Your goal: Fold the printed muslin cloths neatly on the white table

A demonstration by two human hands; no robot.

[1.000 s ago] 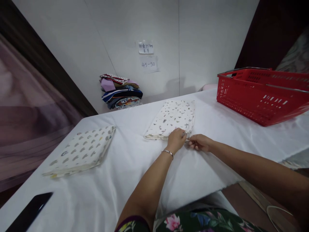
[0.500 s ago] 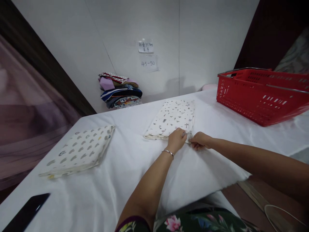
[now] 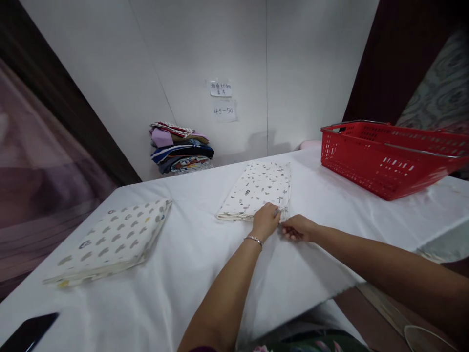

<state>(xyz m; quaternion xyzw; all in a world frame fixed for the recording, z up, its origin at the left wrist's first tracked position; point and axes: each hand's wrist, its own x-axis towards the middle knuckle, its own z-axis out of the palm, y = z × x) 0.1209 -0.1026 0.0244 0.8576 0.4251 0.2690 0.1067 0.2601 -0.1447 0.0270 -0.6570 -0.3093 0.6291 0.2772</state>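
On the white table (image 3: pixel 205 283), the folded print cloth (image 3: pixel 256 188) lies betw. a spotted cloth (image 3: pixel 113 239) on the L & a red basket (image 3: pixel 362 166) on the R. My L hand (image 3: pixel 266 221) sits on its near R corner, tips hidden, so can't tell if it's pinching; my R hand (image 3: pixel 298 228), just beside, pinches that corner's edge.

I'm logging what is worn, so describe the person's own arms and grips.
The left grip and right grip are ungloved. The left arm has a thin silver-coloured bangle at the wrist and a dark purple sleeve edge at the picture's bottom. The right arm is bare as far as it shows; its sleeve is out of view. Whether rings are worn, I cannot tell.
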